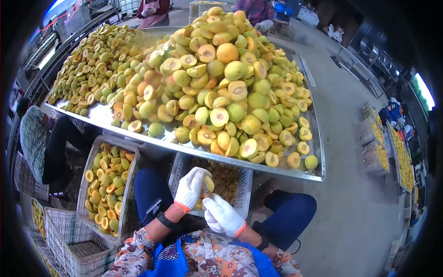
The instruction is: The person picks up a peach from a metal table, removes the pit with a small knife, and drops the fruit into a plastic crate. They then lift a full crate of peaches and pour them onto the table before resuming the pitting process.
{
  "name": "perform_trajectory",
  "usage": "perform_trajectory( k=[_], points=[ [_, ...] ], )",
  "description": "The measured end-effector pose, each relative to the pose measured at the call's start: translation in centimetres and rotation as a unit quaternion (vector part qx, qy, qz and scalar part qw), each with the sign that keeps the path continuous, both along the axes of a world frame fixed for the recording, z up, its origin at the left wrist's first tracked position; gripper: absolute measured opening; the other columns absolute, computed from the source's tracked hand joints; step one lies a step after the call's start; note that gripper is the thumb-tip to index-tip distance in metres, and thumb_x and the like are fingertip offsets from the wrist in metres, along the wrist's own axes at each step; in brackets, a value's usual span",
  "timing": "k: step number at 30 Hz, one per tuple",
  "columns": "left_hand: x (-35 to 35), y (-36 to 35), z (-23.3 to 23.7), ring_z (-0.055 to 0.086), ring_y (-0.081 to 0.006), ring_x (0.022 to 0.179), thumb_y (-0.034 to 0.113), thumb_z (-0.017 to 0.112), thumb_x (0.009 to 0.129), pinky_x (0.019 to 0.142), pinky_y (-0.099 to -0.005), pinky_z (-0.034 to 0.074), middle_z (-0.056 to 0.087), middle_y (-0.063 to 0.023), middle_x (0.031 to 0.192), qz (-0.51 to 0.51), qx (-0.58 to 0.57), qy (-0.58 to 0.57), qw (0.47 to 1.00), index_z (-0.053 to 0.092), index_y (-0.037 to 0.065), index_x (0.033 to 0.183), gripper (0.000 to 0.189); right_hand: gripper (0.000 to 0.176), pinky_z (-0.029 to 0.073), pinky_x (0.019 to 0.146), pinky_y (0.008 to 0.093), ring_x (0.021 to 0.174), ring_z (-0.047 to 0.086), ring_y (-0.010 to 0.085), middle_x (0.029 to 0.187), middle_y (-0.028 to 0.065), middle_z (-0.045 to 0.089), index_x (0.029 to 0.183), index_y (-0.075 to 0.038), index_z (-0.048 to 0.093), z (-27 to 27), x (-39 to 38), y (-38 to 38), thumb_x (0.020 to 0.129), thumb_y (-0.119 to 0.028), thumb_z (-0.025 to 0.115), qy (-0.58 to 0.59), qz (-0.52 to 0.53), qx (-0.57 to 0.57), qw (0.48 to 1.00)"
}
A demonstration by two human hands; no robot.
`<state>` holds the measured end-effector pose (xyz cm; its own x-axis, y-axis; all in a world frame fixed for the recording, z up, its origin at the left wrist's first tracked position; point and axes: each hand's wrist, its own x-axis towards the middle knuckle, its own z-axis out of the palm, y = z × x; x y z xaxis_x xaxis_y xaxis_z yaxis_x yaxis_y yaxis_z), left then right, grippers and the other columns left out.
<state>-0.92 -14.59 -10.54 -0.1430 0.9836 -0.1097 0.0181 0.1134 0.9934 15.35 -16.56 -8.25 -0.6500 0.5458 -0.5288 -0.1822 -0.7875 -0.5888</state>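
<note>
My left hand (pixel 189 189), in a white glove with an orange cuff, grips a yellow peach half (pixel 209 184) between thumb and fingers. Close below it, my right hand (pixel 224 215), gloved the same way, is closed around a small thin tool (pixel 206 194) whose tip meets the fruit. Most of that tool is hidden by the glove, so its exact kind does not show. Both hands are over a grey plastic crate (pixel 247 187) between my knees, with brownish pits and scraps (pixel 226 177) inside.
A metal table (pixel 295 173) bears a large heap of halved peaches (pixel 237 90). Left of my knee stands a crate (pixel 83 203) of peach halves, beside a stacked crate (pixel 60 231). A person (pixel 34 138) sits at far left; others are behind the table. More filled crates (pixel 376 157) stand right.
</note>
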Motion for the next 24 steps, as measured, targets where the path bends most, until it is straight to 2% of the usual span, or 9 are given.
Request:
perform_trajectory(
  k=[4, 7, 16, 18, 19, 20, 21, 23, 24],
  points=[
    [0.1, 0.0, -0.1, 0.07, -0.0228, 0.079, 0.027, 0.048, 0.106, 0.074, -0.0355, 0.055, 0.071, -0.0135, 0.088, 0.002, -0.022, 0.061, 0.998, 0.068, 0.004, 0.106, 0.03, 0.011, 0.025, 0.036, 0.0227, 0.039, 0.031, 0.0064, 0.063, -0.0029, 0.04, 0.11, -0.016, 0.047, 0.2, 0.7, 0.3, 0.109, -0.027, 0.048, 0.02, 0.028, -0.039, 0.999],
    [-0.2, -0.6, -0.6, 0.072, -0.0271, 0.082, 0.03, 0.05, 0.106, 0.076, -0.0377, 0.056, 0.072, -0.0138, 0.09, -0.001, 0.092, 0.123, 0.988, 0.064, 0.006, 0.115, 0.029, 0.017, 0.023, 0.036, 0.024, 0.038, 0.029, 0.007, 0.062, -0.0032, 0.039, 0.105, -0.017, 0.051, -0.3, 1.4, 0.6, 0.11, -0.032, 0.047, 0.105, 0.066, -0.121, 0.985],
    [-2.2, 0.1, -0.4, 0.064, -0.0132, 0.092, 0.04, 0.05, 0.107, 0.086, -0.0296, 0.052, 0.069, -0.0062, 0.1, -0.15, 0.103, -0.211, 0.96, 0.064, 0.003, 0.117, 0.041, 0.03, 0.024, 0.041, 0.0227, 0.04, 0.03, 0.0051, 0.062, -0.0064, 0.037, 0.111, -0.015, 0.06, 0.1, 1.6, 1.2, 0.11, -0.04, 0.044, 0.233, 0.114, -0.206, 0.943],
    [-3.9, 1.6, -0.2, 0.064, -0.0154, 0.095, 0.045, 0.046, 0.108, 0.09, -0.0327, 0.051, 0.068, -0.008, 0.102, -0.216, 0.149, -0.097, 0.96, 0.064, 0.002, 0.116, 0.048, 0.032, 0.024, 0.039, 0.0229, 0.039, 0.028, 0.005, 0.062, -0.0062, 0.037, 0.112, -0.013, 0.06, 0.0, 1.2, 1.5, 0.11, -0.04, 0.044, 0.29, 0.125, -0.232, 0.92],
    [-4.3, 2.2, -0.7, 0.064, -0.0164, 0.096, 0.046, 0.044, 0.108, 0.091, -0.0332, 0.051, 0.068, -0.0086, 0.103, -0.193, 0.228, -0.019, 0.954, 0.064, 0.002, 0.116, 0.05, 0.032, 0.024, 0.039, 0.023, 0.039, 0.028, 0.0048, 0.062, -0.0057, 0.037, 0.112, -0.012, 0.059, 0.3, 0.9, 1.3, 0.11, -0.04, 0.044, 0.298, 0.134, -0.22, 0.919],
    [-3.9, 1.8, -0.6, 0.064, -0.0169, 0.095, 0.046, 0.043, 0.108, 0.09, -0.0322, 0.051, 0.068, -0.0082, 0.104, -0.16, 0.191, -0.149, 0.957, 0.064, 0.002, 0.117, 0.05, 0.032, 0.023, 0.038, 0.023, 0.039, 0.027, 0.0046, 0.062, -0.0052, 0.037, 0.112, -0.011, 0.059, 0.6, 0.6, 1.5, 0.11, -0.039, 0.044, 0.306, 0.144, -0.206, 0.919],
    [-3.3, 2.1, -0.5, 0.064, -0.0169, 0.095, 0.047, 0.038, 0.11, 0.085, -0.0335, 0.054, 0.067, -0.0085, 0.104, -0.029, 0.234, -0.091, 0.967, 0.061, 0.003, 0.12, 0.051, 0.03, 0.024, 0.039, 0.0227, 0.04, 0.028, 0.0043, 0.063, -0.0041, 0.038, 0.112, -0.009, 0.058, 1.4, 0.3, 1.3, 0.11, -0.037, 0.046, 0.299, 0.144, -0.155, 0.931],
    [-4.2, 2.8, -0.6, 0.066, -0.0163, 0.085, 0.062, 0.035, 0.106, 0.074, -0.0299, 0.054, 0.068, -0.0072, 0.096, 0.105, 0.115, -0.309, 0.938, 0.06, 0.008, 0.122, 0.062, 0.023, 0.025, 0.037, 0.0236, 0.04, 0.029, 0.0054, 0.063, -0.0031, 0.038, 0.11, -0.01, 0.055, 1.8, 0.4, 1.0, 0.109, -0.032, 0.049, 0.215, 0.084, -0.122, 0.965],
    [-6.5, 2.2, 0.4, 0.067, -0.0162, 0.08, 0.066, 0.034, 0.104, 0.064, -0.0264, 0.052, 0.069, -0.0076, 0.096, 0.061, 0.101, -0.303, 0.946, 0.06, 0.01, 0.122, 0.064, 0.02, 0.025, 0.037, 0.0239, 0.039, 0.029, 0.0062, 0.063, -0.0028, 0.038, 0.108, -0.01, 0.054, 1.6, 0.2, 1.1, 0.109, -0.03, 0.05, 0.161, 0.054, -0.087, 0.982]
  ],
)
